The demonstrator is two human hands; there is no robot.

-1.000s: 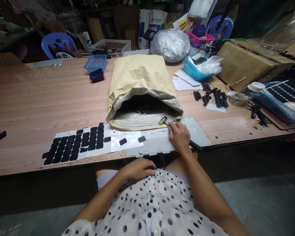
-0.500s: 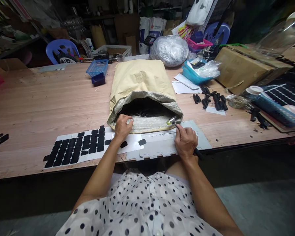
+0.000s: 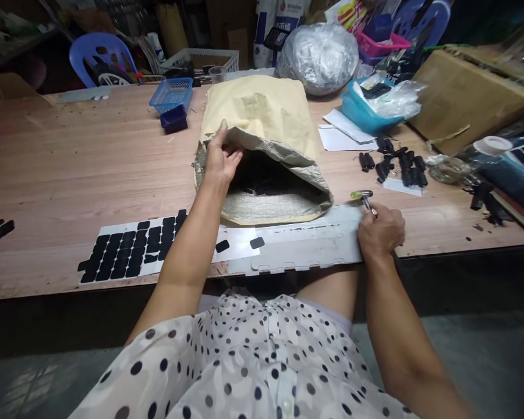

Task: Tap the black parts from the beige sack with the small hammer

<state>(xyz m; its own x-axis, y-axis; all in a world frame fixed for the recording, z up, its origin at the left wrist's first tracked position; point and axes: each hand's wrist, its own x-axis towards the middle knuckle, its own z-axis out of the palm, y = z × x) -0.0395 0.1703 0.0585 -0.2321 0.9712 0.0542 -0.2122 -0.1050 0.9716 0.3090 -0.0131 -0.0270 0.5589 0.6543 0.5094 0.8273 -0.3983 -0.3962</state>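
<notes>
A yellow woven sack (image 3: 262, 107) lies on the table with its dark mouth facing me. My left hand (image 3: 222, 160) grips the upper left lip of that mouth, thumb outside and fingers curled under the edge. Black items (image 3: 264, 185) show dimly inside; I cannot make out their kind. To the right of the sack, my right hand (image 3: 381, 230) is wrapped round the handle of a small hammer (image 3: 361, 195) with a yellowish-green tip, held above the table's front edge. In front of the sack lies a grey-white board (image 3: 305, 244), near a sheet of black rounded stickers (image 3: 122, 256).
Several black parts (image 3: 404, 166) lie at the right, by a teal basket (image 3: 362, 116) and a cardboard box (image 3: 471, 99). Behind the sack sits a large clear plastic bag (image 3: 318, 58). A blue basket (image 3: 171, 95) and a small navy bin (image 3: 173, 119) stand at the left.
My left hand has moved up from the sack's lower lip to its upper lip, lifting that side. My right hand has carried the hammer right, away from the sack. The view has shifted slightly.
</notes>
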